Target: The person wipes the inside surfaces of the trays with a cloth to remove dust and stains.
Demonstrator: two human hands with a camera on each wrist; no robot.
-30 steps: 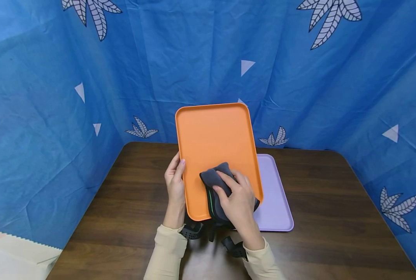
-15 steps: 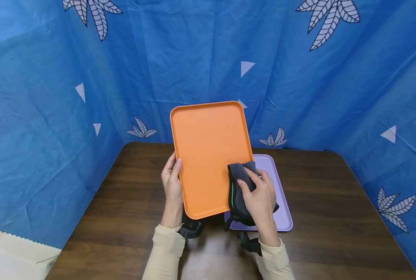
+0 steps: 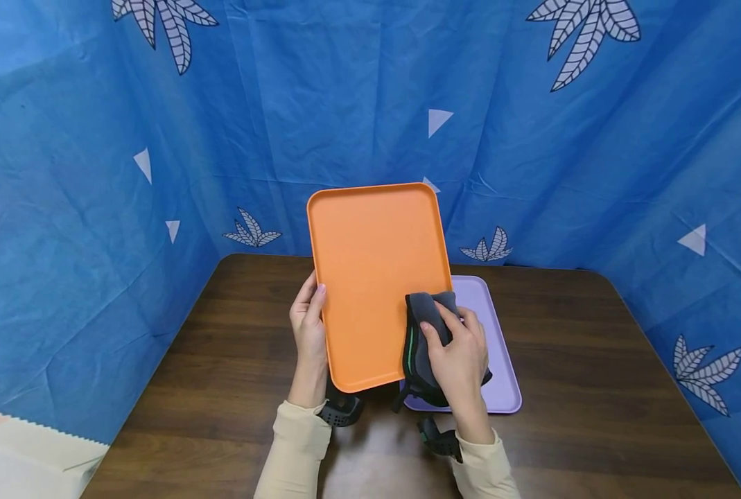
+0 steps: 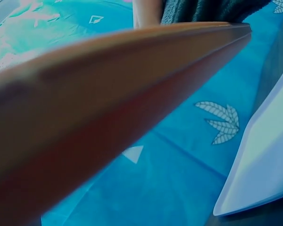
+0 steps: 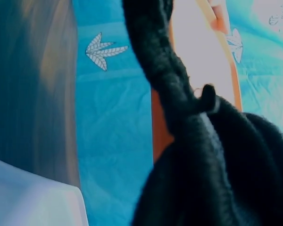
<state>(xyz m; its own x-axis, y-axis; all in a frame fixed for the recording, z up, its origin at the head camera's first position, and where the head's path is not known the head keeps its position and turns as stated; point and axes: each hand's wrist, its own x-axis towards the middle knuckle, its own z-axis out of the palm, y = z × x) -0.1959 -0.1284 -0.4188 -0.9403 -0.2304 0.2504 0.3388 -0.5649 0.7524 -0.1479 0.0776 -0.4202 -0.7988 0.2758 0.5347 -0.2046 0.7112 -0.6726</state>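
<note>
An orange tray (image 3: 376, 270) is held up, tilted toward the head camera, above the table. My left hand (image 3: 309, 329) grips its left edge, thumb over the rim and the other fingers behind. My right hand (image 3: 460, 353) holds a folded dark grey cloth (image 3: 425, 346) with black edging and a green line, laid against the tray's lower right edge. Below and behind lies a purple tray (image 3: 495, 346), partly hidden by the cloth and the orange tray. In the right wrist view the cloth (image 5: 193, 165) covers much of the orange tray.
The brown wooden table (image 3: 595, 360) spreads to both sides. Blue patterned fabric (image 3: 370, 90) hangs behind and at the sides. A pale cream item (image 3: 27, 450) sits at the lower left corner.
My right hand has moved the cloth rightward from the tray's lower middle to its right edge, then barely shifted. The orange tray has moved slightly left since a second ago.
</note>
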